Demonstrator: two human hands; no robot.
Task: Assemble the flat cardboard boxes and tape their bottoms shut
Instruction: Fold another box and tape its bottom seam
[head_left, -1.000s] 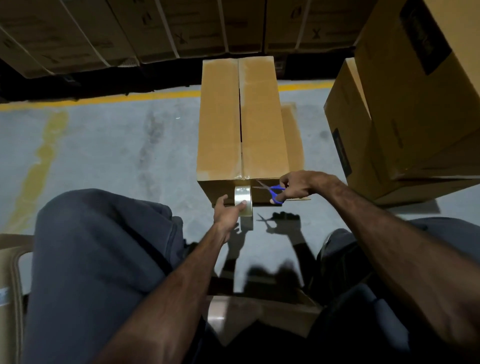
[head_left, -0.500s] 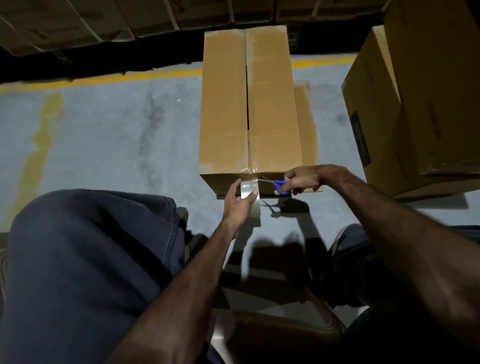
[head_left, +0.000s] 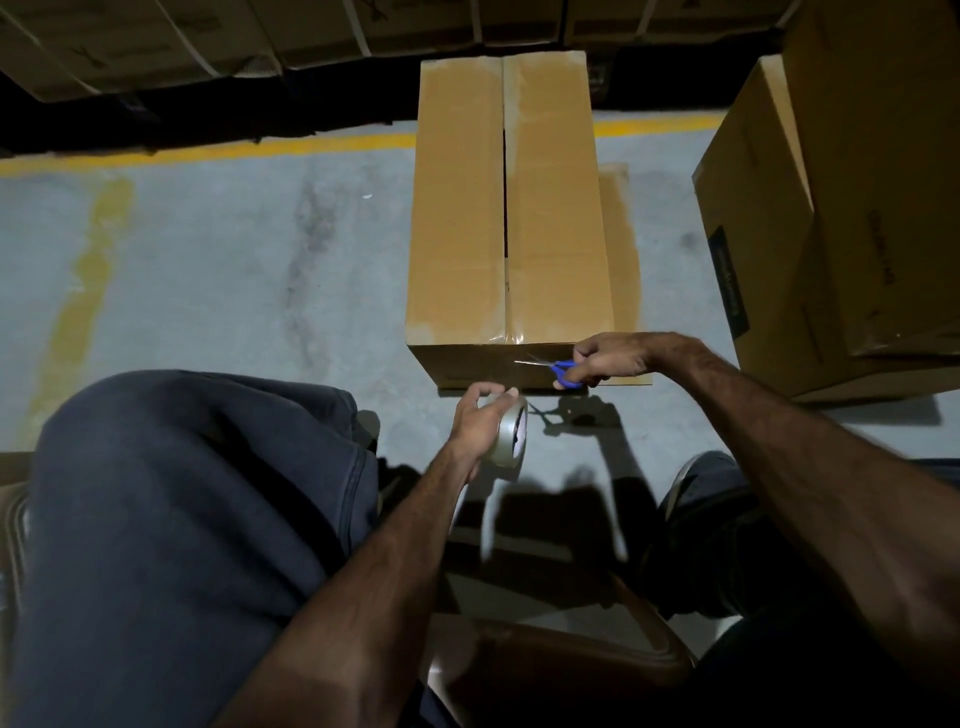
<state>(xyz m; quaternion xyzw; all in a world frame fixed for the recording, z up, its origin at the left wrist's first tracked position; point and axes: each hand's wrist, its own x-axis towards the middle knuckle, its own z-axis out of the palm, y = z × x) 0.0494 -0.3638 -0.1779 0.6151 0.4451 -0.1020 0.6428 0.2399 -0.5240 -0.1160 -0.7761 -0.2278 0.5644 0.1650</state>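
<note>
The box (head_left: 506, 208) stands on the grey floor (head_left: 208, 286) in front of the person, its two top flaps closed, with clear tape over the near end of the seam and down onto the near face. Half a second ago the left hand (head_left: 475, 421) held the tape roll (head_left: 511, 436) up against that near face, the strip running from roll to box; now the hand has dropped away toward the floor, fingers curled round the roll, which sits clear of the cardboard and is blurred. No strip can be made out between roll and box. The right hand (head_left: 610, 358) stays at the near right corner, gripping the blue-handled scissors (head_left: 556, 366), whose blades point left along the near face; whether the blades are apart or together cannot be told. The camera has tipped so the box reaches lower in view. Two stacked boxes (head_left: 831, 208) stand at the right, a yellow line (head_left: 234, 150) crosses the floor behind, and a dark-trousered knee (head_left: 182, 493) fills the lower left
</note>
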